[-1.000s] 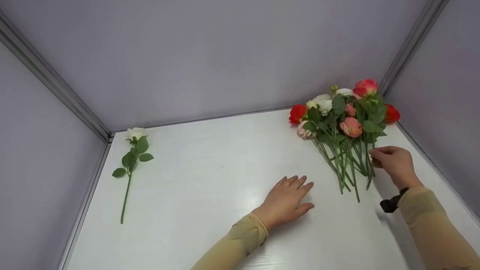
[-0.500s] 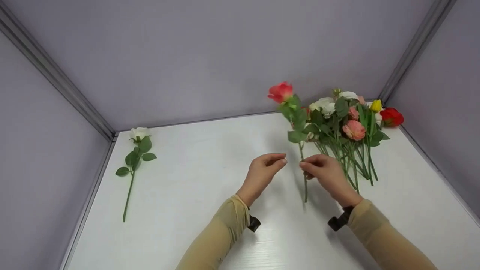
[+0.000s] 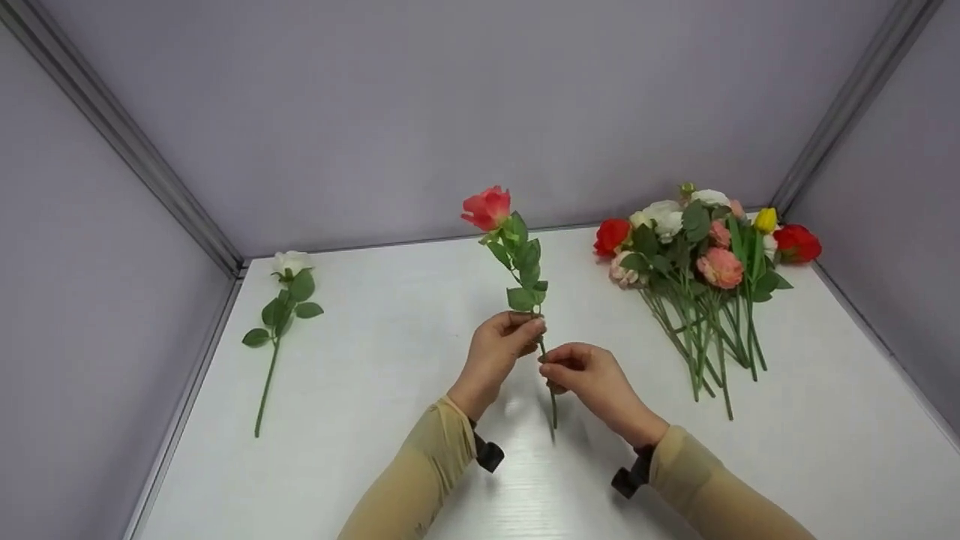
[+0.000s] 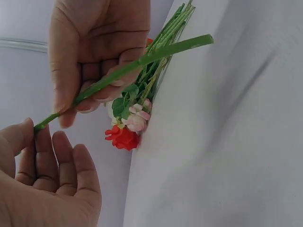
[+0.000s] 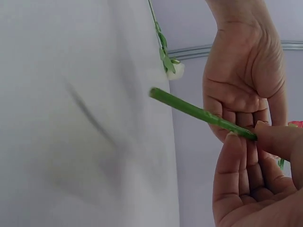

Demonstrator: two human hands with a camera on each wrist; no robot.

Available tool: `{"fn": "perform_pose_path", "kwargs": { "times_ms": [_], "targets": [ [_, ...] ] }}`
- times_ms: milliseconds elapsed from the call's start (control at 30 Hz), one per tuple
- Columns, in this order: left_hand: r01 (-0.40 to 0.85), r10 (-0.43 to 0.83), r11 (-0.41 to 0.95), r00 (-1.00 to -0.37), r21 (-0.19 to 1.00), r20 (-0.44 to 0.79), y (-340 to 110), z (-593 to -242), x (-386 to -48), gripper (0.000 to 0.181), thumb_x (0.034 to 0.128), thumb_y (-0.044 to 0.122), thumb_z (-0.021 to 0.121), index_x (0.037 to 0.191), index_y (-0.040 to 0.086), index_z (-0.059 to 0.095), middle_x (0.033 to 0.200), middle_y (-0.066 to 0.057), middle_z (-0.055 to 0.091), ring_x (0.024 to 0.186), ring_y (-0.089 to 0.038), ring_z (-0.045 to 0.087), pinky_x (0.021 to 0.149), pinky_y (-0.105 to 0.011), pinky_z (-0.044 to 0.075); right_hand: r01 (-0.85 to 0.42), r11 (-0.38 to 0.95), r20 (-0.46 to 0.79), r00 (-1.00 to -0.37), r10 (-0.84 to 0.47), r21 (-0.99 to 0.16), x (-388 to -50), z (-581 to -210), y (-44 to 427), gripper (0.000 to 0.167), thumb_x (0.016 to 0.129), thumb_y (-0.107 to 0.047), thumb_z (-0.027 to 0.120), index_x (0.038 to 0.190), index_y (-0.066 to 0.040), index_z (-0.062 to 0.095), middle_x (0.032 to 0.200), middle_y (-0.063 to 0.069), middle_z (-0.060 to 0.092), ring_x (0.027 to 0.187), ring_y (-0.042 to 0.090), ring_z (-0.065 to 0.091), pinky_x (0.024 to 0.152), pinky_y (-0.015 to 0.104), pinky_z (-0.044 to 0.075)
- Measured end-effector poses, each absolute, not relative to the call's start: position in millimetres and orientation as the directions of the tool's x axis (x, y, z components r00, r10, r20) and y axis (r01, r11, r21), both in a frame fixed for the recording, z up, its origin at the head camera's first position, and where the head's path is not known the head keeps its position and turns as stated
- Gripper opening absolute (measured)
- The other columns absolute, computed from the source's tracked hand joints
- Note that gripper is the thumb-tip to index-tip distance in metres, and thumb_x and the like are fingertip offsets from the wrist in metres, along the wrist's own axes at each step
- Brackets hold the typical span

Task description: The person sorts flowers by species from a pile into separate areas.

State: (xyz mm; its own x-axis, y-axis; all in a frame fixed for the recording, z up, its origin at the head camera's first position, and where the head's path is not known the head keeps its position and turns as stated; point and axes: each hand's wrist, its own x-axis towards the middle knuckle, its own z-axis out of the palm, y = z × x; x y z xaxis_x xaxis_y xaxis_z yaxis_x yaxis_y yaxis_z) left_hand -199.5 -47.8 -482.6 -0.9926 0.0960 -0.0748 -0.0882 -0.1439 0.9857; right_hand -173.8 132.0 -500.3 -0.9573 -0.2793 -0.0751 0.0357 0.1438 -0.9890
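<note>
A pink-red rose [image 3: 487, 208] with green leaves is held up over the middle of the table in the head view. My left hand [image 3: 496, 358] pinches its stem just below the leaves. Lower on the same stem, my right hand [image 3: 594, 384] pinches it between thumb and fingers. The cut lower end of the stem [image 4: 189, 45] sticks out past my right hand in the left wrist view. In the right wrist view that stem [image 5: 184, 106] points away from the fingertips, with its shadow on the table.
A pile of flowers, red, white, pink and yellow [image 3: 721, 268], lies at the right of the white table [image 3: 375, 375], stems toward the front. One white rose [image 3: 291, 262] lies alone at the left. Grey panels [image 3: 420, 112] stand around the back and sides.
The pink-red rose has moved from the pile at the right to the middle, carried by my right hand. My left hand has risen from near the table and now grips the stem too.
</note>
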Motion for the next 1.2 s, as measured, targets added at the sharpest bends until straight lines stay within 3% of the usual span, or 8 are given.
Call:
{"fn": "perform_pose_path", "kwargs": {
  "times_ms": [167, 433, 667, 900, 1200],
  "targets": [
    [-0.105, 0.086, -0.22, -0.992, 0.97, -0.088, -59, -481, -200, 0.026, 0.0964, 0.02, 0.075, 0.113, 0.0, 0.069, 0.106, -0.013, 0.072, 0.096, -0.024, 0.071, 0.087, -0.038, 0.059, 0.1, 0.087, -0.124, -0.932, -0.341, -0.991, -158, -512, 129, 0.032, 0.095, -0.012, 0.075, 0.115, 0.01, 0.065, 0.1, 0.013, 0.073, 0.087, 0.023, 0.071, 0.078, 0.035, 0.06],
    [-0.117, 0.098, -0.287, -0.991, 0.951, -0.093, -63, -475, -198, 0.023, 0.0967, 0.015, 0.074, 0.115, 0.002, 0.069, 0.106, -0.013, 0.071, 0.097, -0.028, 0.07, 0.085, -0.04, 0.06, 0.131, 0.036, -0.136, -0.928, -0.348, -0.991, -144, -512, 126, 0.032, 0.092, -0.009, 0.077, 0.116, 0.009, 0.065, 0.096, 0.013, 0.072, 0.085, 0.023, 0.071, 0.078, 0.037, 0.061],
    [-0.127, 0.116, -0.296, -0.989, 0.947, -0.096, -63, -478, -193, 0.029, 0.0945, 0.012, 0.076, 0.117, -0.003, 0.066, 0.106, -0.014, 0.07, 0.095, -0.025, 0.071, 0.087, -0.039, 0.06, 0.13, 0.045, -0.137, -0.935, -0.326, -0.991, -143, -516, 123, 0.031, 0.094, -0.01, 0.075, 0.115, 0.009, 0.064, 0.095, 0.012, 0.071, 0.085, 0.026, 0.072, 0.078, 0.039, 0.061],
    [-0.128, 0.112, -0.275, -0.989, 0.953, -0.1, -60, -483, -191, 0.032, 0.0935, 0.01, 0.076, 0.118, -0.007, 0.063, 0.105, -0.015, 0.069, 0.1, -0.035, 0.069, 0.086, -0.039, 0.06, 0.138, 0.046, -0.145, -0.938, -0.316, -0.989, -142, -515, 122, 0.03, 0.093, -0.008, 0.075, 0.115, 0.01, 0.064, 0.096, 0.013, 0.07, 0.085, 0.026, 0.072, 0.079, 0.039, 0.061],
    [-0.102, 0.136, -0.225, -0.988, 0.969, -0.072, -63, -486, -185, 0.034, 0.0928, 0.009, 0.077, 0.119, -0.007, 0.064, 0.103, -0.015, 0.07, 0.091, -0.024, 0.07, 0.085, -0.04, 0.061, 0.122, 0.044, -0.13, -0.946, -0.296, -0.992, -144, -514, 117, 0.03, 0.092, -0.009, 0.077, 0.113, 0.009, 0.065, 0.095, 0.013, 0.071, 0.084, 0.026, 0.072, 0.077, 0.039, 0.062]
  ]
}}
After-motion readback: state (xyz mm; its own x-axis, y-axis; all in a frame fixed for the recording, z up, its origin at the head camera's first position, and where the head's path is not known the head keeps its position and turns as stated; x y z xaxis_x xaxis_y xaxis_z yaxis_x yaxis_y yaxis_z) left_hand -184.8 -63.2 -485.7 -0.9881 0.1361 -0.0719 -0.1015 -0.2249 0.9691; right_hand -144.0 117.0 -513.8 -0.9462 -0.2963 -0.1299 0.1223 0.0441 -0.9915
